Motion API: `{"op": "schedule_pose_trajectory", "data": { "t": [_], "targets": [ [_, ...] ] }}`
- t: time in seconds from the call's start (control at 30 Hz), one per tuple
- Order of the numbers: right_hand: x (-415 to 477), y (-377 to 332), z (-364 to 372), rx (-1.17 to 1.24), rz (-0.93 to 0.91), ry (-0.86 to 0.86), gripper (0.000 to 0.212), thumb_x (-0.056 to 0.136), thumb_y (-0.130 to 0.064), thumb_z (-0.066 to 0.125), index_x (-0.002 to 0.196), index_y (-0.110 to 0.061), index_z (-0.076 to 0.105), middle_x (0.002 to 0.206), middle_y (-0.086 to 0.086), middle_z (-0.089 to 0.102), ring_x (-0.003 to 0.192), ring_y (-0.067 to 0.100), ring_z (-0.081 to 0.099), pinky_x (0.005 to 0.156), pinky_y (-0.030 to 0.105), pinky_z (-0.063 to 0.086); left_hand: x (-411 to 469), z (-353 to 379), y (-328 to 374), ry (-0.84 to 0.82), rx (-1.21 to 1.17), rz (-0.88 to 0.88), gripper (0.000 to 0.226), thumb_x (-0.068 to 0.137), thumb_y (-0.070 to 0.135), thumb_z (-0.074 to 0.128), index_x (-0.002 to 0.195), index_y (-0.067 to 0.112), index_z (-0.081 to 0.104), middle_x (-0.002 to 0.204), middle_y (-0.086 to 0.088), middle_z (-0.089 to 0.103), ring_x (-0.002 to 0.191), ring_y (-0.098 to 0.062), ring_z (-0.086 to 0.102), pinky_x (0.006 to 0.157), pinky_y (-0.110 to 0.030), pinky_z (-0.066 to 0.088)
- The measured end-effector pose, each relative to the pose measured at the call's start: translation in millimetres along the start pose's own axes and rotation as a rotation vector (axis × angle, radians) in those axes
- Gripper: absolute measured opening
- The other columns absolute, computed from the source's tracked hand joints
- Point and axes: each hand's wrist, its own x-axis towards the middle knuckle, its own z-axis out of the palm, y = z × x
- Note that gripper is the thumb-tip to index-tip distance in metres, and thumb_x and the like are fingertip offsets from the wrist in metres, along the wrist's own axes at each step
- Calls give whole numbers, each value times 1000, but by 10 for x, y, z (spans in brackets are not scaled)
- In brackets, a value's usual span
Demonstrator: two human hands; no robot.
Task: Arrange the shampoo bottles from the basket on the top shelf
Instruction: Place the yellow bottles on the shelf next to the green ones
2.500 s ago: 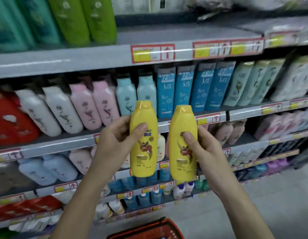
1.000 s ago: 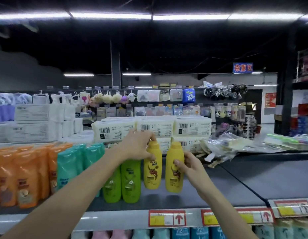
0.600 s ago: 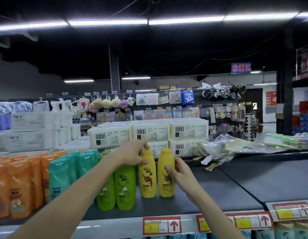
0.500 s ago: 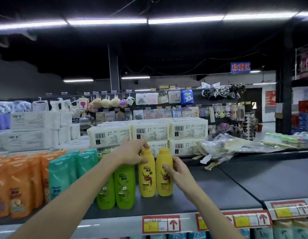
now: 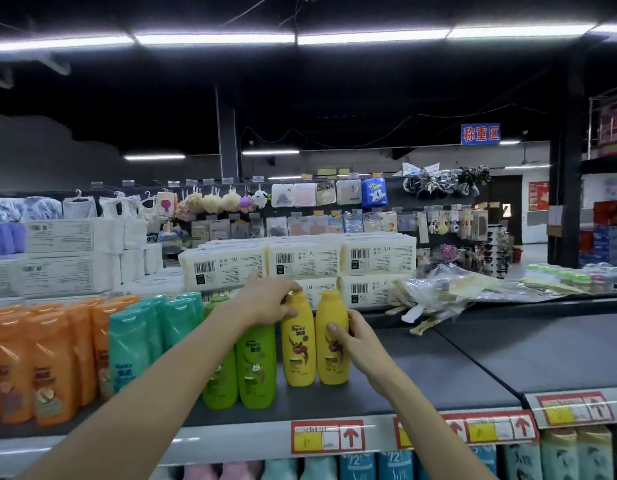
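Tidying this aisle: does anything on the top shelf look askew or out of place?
Left yellow bottle, gripped by the left hand, and right yellow bottle, gripped by the right hand, stand upright. Only crumpled plastic wrap strewn at the back right looks out of place.

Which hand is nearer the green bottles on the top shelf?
Left. The left hand grips the top of the left yellow bottle, right next to the green bottles. The right hand holds the right yellow bottle, one bottle farther away.
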Motion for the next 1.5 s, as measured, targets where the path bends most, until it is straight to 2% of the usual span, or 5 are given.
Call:
{"op": "schedule_pose_trajectory", "data": {
  "t": [0.23,0.67,1.0,1.33,1.5],
  "targets": [
    [-252,-166,-91,-62,-98,143,59,98,-46,52,148,-21,34,125,-14,57,103,-11,56,81,11,43,-347,-97,197,312,-244,21,62,95,58,51,146,24,44,148,1,49,138,-19,41,119,-45,28],
    [-1196,-569,-22,-14,-176,138,68,87,-77,42,144,-41,43,128,-38,51,109,-34,41,88,11,34,-1559,157,479,560,-634,-41,65,86,74,43,142,41,42,141,27,42,128,12,33,99,-17,26],
    [-1860,-749,462,58,-112,228,59,77,-81,42,122,-46,57,128,-24,63,125,-7,52,118,39,31,-2319,93,149,428,-1094,-5,70,82,80,42,135,36,55,130,27,59,116,20,51,96,-9,38],
    [-2856,-715,929,93,-3,334,50,79,-79,45,110,-42,57,133,-14,61,127,0,53,119,37,32,-2931,468,94,266,-1423,26,67,66,89,55,115,45,65,124,24,66,122,1,58,111,-44,41],
    [-3115,-604,935,115,222,338,34,107,-31,29,128,-20,54,144,3,53,136,13,46,119,33,30,-3160,822,259,82,-1470,-90,59,68,81,59,112,42,61,121,22,65,124,-1,55,113,-45,39]
  ]
}}
